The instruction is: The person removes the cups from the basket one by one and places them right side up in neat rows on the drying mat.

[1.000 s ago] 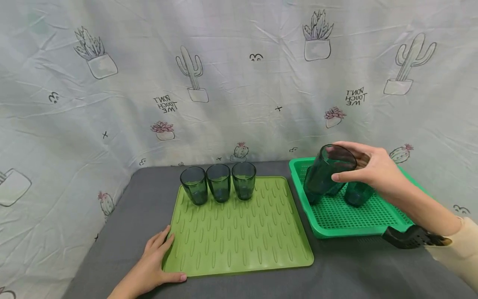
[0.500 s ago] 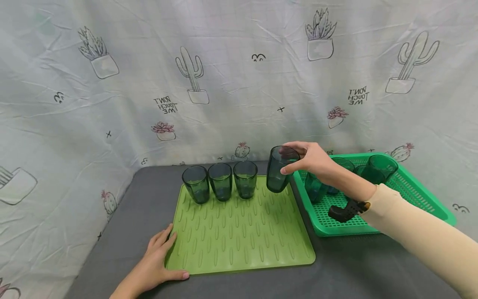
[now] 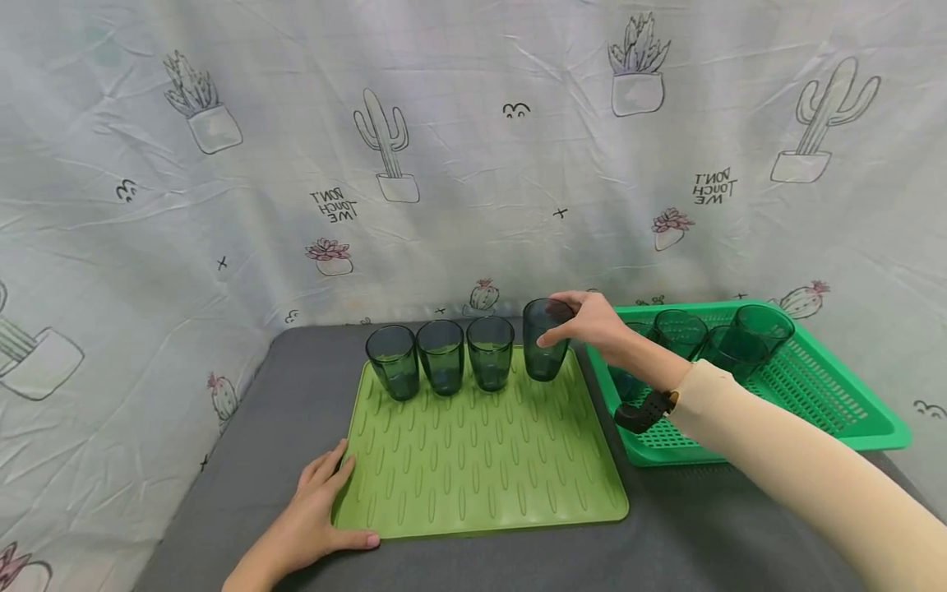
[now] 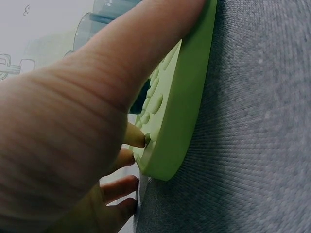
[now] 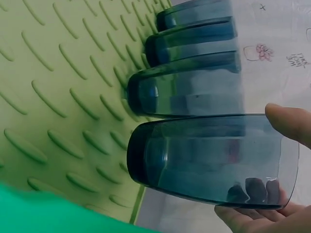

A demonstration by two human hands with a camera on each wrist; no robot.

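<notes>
My right hand [image 3: 595, 327] grips a dark blue-green drinking glass [image 3: 538, 349] near its rim, thumb on one side and fingers on the other. The glass is upright over the back right part of a green ridged mat [image 3: 481, 477], its base close to the ridges in the right wrist view. To its left, three matching glasses [image 3: 441, 362] stand in a row along the mat's back edge. My left hand [image 3: 311, 514] rests at the mat's front left corner, fingers spread along the left edge and thumb [image 4: 160, 29] along the front edge.
A green plastic basket [image 3: 861, 419] with a perforated floor stands right of the mat, holding several more glasses [image 3: 762, 325]. My right forearm [image 3: 799, 460] crosses over its front. Behind the grey-covered table [image 3: 244, 460] hangs a pale curtain [image 3: 459, 156] with cactus drawings.
My right hand has lifted the glass out of the basket and carried it left over the mat, then lowered it beside the row. The left hand has stayed at the mat's corner.
</notes>
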